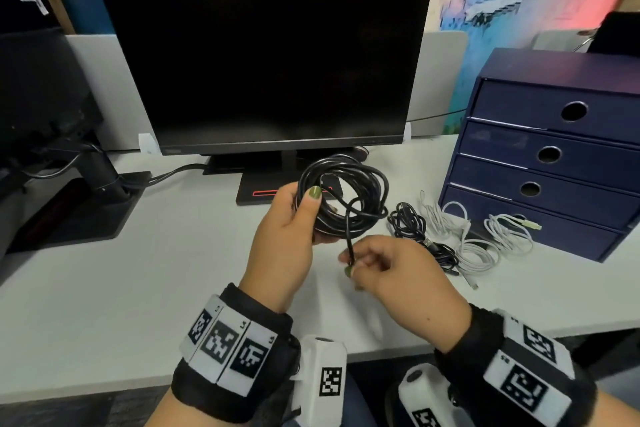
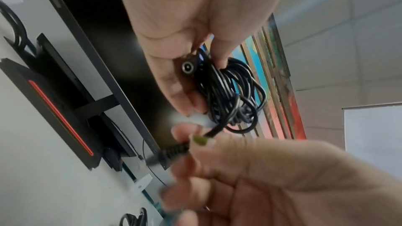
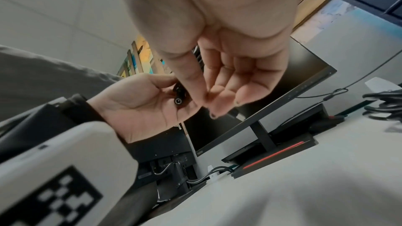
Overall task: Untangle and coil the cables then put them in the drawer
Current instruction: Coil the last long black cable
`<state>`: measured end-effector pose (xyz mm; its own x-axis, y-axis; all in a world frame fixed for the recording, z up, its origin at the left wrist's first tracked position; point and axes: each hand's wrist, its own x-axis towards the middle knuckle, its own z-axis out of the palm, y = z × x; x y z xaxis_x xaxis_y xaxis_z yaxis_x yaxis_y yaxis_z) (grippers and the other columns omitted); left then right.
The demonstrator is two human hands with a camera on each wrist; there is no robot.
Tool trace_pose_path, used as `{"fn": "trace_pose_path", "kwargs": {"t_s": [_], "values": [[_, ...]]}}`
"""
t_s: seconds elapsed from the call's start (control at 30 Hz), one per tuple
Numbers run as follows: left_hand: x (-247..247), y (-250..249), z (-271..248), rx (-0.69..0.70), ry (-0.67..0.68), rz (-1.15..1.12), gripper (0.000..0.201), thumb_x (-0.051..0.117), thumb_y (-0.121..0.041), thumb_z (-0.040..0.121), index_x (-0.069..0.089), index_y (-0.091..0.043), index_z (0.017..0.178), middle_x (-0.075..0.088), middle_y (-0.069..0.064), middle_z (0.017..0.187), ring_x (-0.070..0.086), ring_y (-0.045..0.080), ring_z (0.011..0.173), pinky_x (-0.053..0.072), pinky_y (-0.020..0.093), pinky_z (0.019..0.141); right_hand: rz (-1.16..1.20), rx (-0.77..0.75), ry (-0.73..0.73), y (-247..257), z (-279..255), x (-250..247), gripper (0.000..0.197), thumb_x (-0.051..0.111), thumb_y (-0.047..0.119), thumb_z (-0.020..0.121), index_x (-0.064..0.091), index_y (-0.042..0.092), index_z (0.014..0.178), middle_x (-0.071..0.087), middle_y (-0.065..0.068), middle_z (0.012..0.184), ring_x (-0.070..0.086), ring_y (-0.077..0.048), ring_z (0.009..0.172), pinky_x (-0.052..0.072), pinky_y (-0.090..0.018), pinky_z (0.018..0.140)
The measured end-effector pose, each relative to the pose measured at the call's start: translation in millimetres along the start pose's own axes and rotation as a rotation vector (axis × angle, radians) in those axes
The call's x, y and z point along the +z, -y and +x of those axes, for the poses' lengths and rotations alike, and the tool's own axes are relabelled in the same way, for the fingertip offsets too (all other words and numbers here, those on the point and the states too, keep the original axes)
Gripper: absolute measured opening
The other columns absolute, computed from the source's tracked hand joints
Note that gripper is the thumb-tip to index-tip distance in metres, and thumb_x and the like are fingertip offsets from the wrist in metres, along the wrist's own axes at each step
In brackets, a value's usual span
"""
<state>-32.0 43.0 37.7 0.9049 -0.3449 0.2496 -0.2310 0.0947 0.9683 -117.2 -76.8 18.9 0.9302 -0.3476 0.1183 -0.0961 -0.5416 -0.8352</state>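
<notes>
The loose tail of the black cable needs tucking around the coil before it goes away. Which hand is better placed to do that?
The right hand. It pinches the free end just below the black coil, while the left hand grips the coil's loops and must keep holding them together.

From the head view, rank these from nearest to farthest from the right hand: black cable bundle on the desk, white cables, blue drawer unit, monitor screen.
From the right hand:
1. Black cable bundle, just right of it on the desk.
2. White cables, farther right.
3. Blue drawer unit, behind the white cables at the right edge.
4. Monitor screen, at the back of the desk.
</notes>
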Motion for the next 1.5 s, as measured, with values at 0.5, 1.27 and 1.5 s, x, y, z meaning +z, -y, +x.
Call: {"fn": "trace_pose_path", "kwargs": {"t_s": [0.5,1.27,1.5], "values": [[11.1,-1.2,-8.0,0.128,-0.048,0.192,0.023,0.043,-0.043,0.095,0.061,-0.029,0.1,0.062,-0.006,0.099,0.063,0.011,0.092,0.055,0.039,0.083,0.804,0.051,-0.067,13.5,6.7,6.5,0.022,0.069,0.008,0.081,0.071,0.016,0.102,0.074,-0.003,0.101,0.066,-0.015,0.093,0.045,-0.033,0.079],[6.7,-6.5,-4.6,-0.009,-0.067,-0.034,0.011,0.063,-0.016,0.087,0.074,-0.016,0.084,0.07,0.002,0.076,0.068,0.025,0.078,0.059,0.047,0.073,0.599,-0.075,-0.092,5.5,16.0,-2.1,0.027,0.062,0.021,0.069,0.068,0.003,0.088,0.058,-0.011,0.07,0.048,-0.016,0.058,0.041,-0.034,0.061],[-0.5,-3.9,-2.3,-0.004,0.113,0.104,0.014,0.061,-0.029,0.09,0.075,-0.024,0.09,0.074,-0.002,0.082,0.07,0.014,0.08,0.059,0.033,0.073,0.731,-0.062,-0.051,-4.0,18.1,-8.8,0.012,0.061,0.009,0.065,0.066,0.007,0.076,0.058,-0.01,0.071,0.048,-0.016,0.061,0.038,-0.03,0.057]]}}
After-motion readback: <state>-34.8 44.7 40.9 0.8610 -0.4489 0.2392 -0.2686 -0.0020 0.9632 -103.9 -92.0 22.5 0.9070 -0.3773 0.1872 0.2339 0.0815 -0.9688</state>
